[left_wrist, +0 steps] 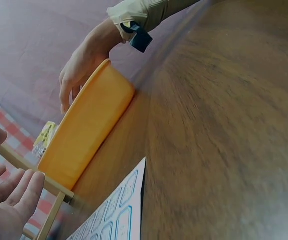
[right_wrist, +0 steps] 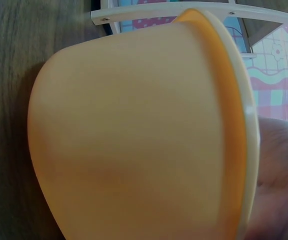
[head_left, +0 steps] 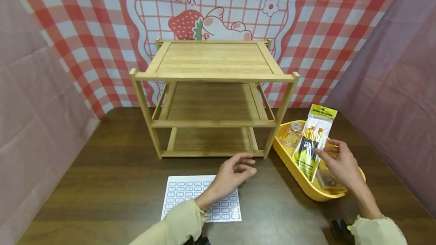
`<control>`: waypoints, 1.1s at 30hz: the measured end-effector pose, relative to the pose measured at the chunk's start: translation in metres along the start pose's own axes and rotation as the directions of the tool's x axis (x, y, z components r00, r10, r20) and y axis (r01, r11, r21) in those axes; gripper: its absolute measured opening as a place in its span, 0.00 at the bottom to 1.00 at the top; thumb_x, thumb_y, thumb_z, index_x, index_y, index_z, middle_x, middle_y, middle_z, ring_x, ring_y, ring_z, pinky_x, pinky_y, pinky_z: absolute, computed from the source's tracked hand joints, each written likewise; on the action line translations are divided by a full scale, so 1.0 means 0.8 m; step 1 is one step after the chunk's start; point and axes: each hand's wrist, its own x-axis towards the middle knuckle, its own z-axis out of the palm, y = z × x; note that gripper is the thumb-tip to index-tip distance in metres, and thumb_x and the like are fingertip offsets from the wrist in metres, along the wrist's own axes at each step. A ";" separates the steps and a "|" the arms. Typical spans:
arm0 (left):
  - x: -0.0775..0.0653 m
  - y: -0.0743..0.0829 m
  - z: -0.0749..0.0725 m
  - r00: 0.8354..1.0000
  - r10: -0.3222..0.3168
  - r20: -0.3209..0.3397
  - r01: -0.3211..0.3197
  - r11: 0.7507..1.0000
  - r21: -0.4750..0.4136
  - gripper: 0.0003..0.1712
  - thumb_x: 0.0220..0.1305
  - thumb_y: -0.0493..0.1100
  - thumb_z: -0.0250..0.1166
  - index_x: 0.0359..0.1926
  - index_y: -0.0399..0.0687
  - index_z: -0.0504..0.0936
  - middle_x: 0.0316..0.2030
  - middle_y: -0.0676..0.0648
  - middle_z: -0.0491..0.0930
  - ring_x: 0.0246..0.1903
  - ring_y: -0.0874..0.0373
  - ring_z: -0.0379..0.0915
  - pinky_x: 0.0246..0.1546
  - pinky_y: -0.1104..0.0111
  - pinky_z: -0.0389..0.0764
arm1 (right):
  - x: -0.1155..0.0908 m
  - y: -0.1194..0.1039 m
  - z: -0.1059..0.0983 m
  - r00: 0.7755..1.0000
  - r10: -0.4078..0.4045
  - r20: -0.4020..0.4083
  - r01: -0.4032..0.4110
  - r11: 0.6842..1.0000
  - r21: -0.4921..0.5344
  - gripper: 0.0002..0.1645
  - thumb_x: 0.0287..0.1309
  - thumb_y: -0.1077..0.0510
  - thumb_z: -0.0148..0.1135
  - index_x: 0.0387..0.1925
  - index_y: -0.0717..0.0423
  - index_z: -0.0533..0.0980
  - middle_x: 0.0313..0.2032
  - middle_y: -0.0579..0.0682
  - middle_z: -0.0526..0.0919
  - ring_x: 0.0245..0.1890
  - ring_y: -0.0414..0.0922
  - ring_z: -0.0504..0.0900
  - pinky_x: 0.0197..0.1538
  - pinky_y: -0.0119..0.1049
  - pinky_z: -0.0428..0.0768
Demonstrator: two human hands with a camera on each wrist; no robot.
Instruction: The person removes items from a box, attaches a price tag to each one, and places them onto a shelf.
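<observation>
A yellow plastic basket (head_left: 299,177) stands on the table to the right. In it lie a clear packet of artist brushes (head_left: 310,143) with a yellow-green header, a perfume bottle (head_left: 291,134) and a small clear box (head_left: 328,180). My right hand (head_left: 340,163) is over the basket, its thumb and fingers apart at the packet's right edge. From this angle, contact with the packet is hard to judge. My left hand (head_left: 229,175) hovers above a sheet of blue-framed labels (head_left: 187,196), fingers loosely bent around nothing. In the right wrist view the basket wall (right_wrist: 133,130) hides most of the right hand.
A three-tier wooden shelf (head_left: 214,59) stands at the middle back, its right front leg close to the basket. Behind it hangs a red-checked strawberry cloth (head_left: 102,37). Plain pinkish cloths (head_left: 385,59) border both sides of the brown wooden table (head_left: 102,184).
</observation>
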 end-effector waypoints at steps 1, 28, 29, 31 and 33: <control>0.001 0.000 0.001 1.000 -0.002 0.003 0.002 1.000 -0.007 0.25 0.72 0.37 0.66 0.66 0.34 0.74 0.57 0.33 0.80 0.51 0.49 0.82 0.46 0.71 0.82 | 0.001 0.000 0.000 1.000 0.002 0.003 -0.002 1.000 -0.003 0.45 0.75 0.47 0.58 0.70 0.79 0.54 0.57 0.80 0.72 0.56 0.75 0.76 0.33 0.21 0.76; 0.028 -0.002 0.059 0.995 -0.082 -0.059 0.061 0.955 -0.290 0.22 0.68 0.29 0.65 0.62 0.28 0.75 0.51 0.31 0.81 0.50 0.31 0.80 0.45 0.66 0.86 | 0.011 0.008 -0.011 0.994 0.091 0.067 -0.085 0.993 -0.079 0.48 0.76 0.45 0.55 0.69 0.85 0.52 0.56 0.83 0.72 0.51 0.70 0.80 0.36 0.34 0.82; 0.029 -0.002 0.060 0.994 -0.086 -0.062 0.065 0.953 -0.295 0.22 0.68 0.29 0.65 0.62 0.28 0.75 0.51 0.31 0.81 0.50 0.30 0.80 0.45 0.66 0.86 | 0.011 0.008 -0.010 0.993 0.092 0.072 -0.086 0.993 -0.079 0.48 0.76 0.45 0.55 0.69 0.86 0.51 0.56 0.83 0.72 0.51 0.69 0.80 0.36 0.34 0.82; 0.030 -0.004 0.062 0.993 -0.097 -0.067 0.072 0.951 -0.301 0.23 0.68 0.29 0.65 0.62 0.28 0.75 0.51 0.32 0.82 0.49 0.30 0.80 0.45 0.66 0.86 | 0.012 0.008 -0.010 0.993 0.089 0.080 -0.083 0.994 -0.074 0.49 0.76 0.45 0.55 0.69 0.86 0.51 0.56 0.83 0.72 0.50 0.69 0.81 0.37 0.35 0.83; 0.032 -0.005 0.064 0.992 -0.101 -0.075 0.073 0.950 -0.305 0.23 0.68 0.29 0.65 0.62 0.28 0.75 0.51 0.32 0.81 0.49 0.30 0.80 0.45 0.65 0.86 | 0.013 0.009 -0.010 0.993 0.084 0.085 -0.079 0.995 -0.067 0.49 0.76 0.45 0.55 0.69 0.86 0.50 0.55 0.83 0.72 0.49 0.68 0.81 0.37 0.35 0.84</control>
